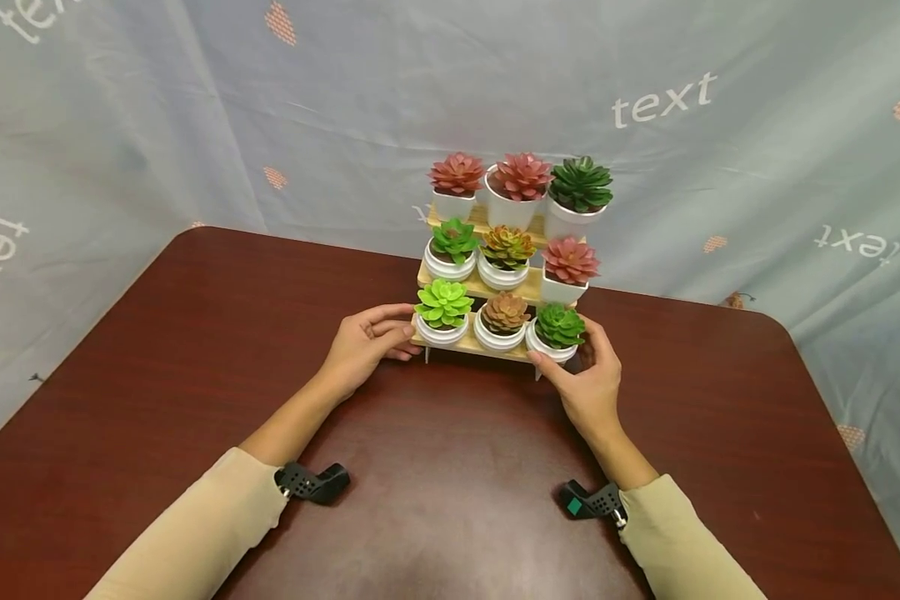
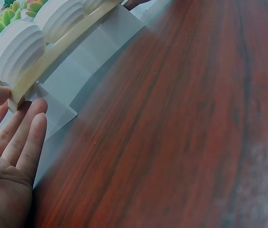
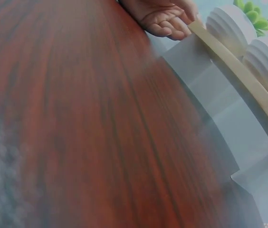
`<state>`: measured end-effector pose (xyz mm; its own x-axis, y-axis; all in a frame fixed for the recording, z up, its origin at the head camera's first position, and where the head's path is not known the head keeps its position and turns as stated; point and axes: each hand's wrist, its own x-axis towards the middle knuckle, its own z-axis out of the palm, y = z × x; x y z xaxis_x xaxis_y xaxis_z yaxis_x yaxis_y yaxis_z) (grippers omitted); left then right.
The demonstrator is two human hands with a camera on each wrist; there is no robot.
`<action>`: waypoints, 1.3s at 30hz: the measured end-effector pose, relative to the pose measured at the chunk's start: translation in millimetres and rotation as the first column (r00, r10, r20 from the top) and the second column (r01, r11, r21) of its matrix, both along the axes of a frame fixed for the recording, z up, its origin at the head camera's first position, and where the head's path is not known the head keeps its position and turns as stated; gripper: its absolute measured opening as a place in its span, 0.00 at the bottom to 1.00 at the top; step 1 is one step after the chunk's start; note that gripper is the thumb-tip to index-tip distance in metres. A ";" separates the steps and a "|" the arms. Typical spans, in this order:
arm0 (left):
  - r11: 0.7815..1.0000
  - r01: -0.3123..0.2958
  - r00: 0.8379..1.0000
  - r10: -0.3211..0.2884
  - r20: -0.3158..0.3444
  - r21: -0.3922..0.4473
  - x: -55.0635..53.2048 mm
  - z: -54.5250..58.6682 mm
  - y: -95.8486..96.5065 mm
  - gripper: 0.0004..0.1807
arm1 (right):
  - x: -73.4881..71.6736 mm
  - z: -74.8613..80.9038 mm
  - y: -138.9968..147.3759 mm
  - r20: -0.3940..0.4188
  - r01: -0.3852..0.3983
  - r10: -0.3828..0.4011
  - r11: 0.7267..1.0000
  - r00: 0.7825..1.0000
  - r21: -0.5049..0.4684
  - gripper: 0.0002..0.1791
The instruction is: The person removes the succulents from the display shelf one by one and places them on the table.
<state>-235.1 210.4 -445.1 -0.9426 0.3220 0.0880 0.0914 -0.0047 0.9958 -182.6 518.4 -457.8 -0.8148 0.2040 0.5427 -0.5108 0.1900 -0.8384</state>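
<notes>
A three-tier stand with light wooden shelves (image 1: 476, 347) and clear side legs holds several small potted succulents. My left hand (image 1: 360, 343) pinches the left end of the lowest shelf; in the left wrist view the thumb lies against the wooden edge (image 2: 67, 47) and the fingers are beneath it. At the right end, my right hand (image 1: 592, 385) grips the same shelf, thumb in front, other fingers partly hidden behind a white pot with a green succulent (image 1: 558, 327). A light green succulent (image 1: 444, 304) is nearest my left hand. The right wrist view hardly shows my right hand.
The stand is toward the back of a dark red-brown wooden table (image 1: 450, 500). A pale curtain (image 1: 345, 108) printed with white words hangs behind and beside the table. Pink succulents (image 1: 457, 173) and a dark green one (image 1: 581, 183) top the stand.
</notes>
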 end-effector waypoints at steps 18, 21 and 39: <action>0.999 -0.021 1.000 0.021 0.003 -0.042 1.8 1.4 -0.4 0.24 | -1.8 0.5 10.8 -0.024 0.115 -0.118 0.990 0.993 -0.084 0.33; 0.998 -0.020 1.000 0.020 -0.006 -0.054 2.0 1.1 0.1 0.23 | -3.9 -0.7 19.5 -0.051 0.138 -0.145 0.983 0.988 -0.117 0.32; 0.998 -0.015 1.000 0.014 -0.018 -0.057 3.1 2.9 1.6 0.23 | -14.8 9.2 69.4 -0.072 0.280 -0.290 0.952 0.954 -0.123 0.29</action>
<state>-232.1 212.0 -442.2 -0.9457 0.3133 0.0860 0.1082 0.0540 0.9927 -197.4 587.8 -448.6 -0.6641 0.4830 0.5706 -0.5216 0.2474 -0.8165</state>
